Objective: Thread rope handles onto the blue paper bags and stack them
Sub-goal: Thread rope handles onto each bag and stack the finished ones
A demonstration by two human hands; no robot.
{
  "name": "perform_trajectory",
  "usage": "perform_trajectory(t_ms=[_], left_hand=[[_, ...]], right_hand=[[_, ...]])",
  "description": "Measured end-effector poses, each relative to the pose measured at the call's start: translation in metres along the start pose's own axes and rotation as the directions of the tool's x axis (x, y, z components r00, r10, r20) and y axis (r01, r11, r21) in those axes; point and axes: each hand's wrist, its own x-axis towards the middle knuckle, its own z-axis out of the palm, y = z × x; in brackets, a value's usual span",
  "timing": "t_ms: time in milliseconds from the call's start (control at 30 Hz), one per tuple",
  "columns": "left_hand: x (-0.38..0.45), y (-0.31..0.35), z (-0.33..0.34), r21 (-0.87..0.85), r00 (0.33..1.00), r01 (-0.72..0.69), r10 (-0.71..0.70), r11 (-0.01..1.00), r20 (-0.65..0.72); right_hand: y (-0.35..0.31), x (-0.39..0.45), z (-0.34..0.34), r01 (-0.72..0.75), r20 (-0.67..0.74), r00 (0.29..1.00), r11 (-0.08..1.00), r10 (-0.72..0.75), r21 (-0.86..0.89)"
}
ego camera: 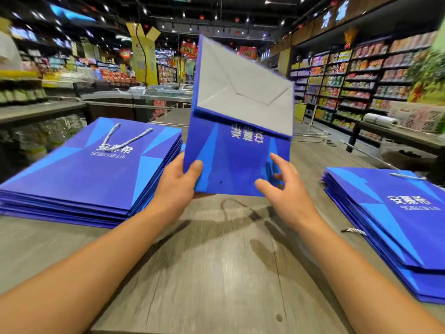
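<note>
Your left hand (179, 180) pinches the folded blue bag (237, 150) by its lower corner above the table (216, 261); your right hand (283, 183), fingers spread, seemingly just touches its other corner, between two bag stacks (91, 169).

A grey wood-grain bench (216, 273) stands in a supermarket aisle under a dark ceiling (216, 18) dotted with small spotlights and hung with red ornaments. Tall shelves (356, 78) packed with colourful packaged goods line the right side beneath a lit sign of large characters (334, 15). A yellow pillar (144, 59) rises at centre left, with low display counters (134, 97) before it. Bottles fill a shelf (21, 92) at far left. A roll of plastic bags (380, 119) lies on a dark table at right.
</note>
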Motion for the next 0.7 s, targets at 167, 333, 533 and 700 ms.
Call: perform_trajectory(t_ms=[167, 333, 533, 700], left_hand=[[0.005, -0.008, -0.008, -0.057, 0.973, 0.227, -0.225, 0.972, 0.05], [0.004, -0.015, -0.008, 0.671, 0.966, 0.106, -0.235, 0.734, 0.105], [-0.003, -0.017, -0.004, 0.808, 0.912, -0.247, -0.155, 0.535, 0.381], [-0.003, -0.026, 0.003, 0.8, 0.835, -0.392, -0.19, 0.454, 0.517]], right_hand=[[0.005, 0.007, -0.006, -0.078, -0.068, 0.995, 0.982, 0.067, -0.171], [0.015, 0.009, -0.01, -0.181, 0.035, 0.981, 0.97, 0.189, -0.16], [0.015, 0.009, -0.014, -0.188, 0.076, 0.976, 0.969, 0.202, -0.158], [0.01, 0.004, -0.01, -0.143, 0.162, 0.971, 0.971, 0.175, -0.193]])
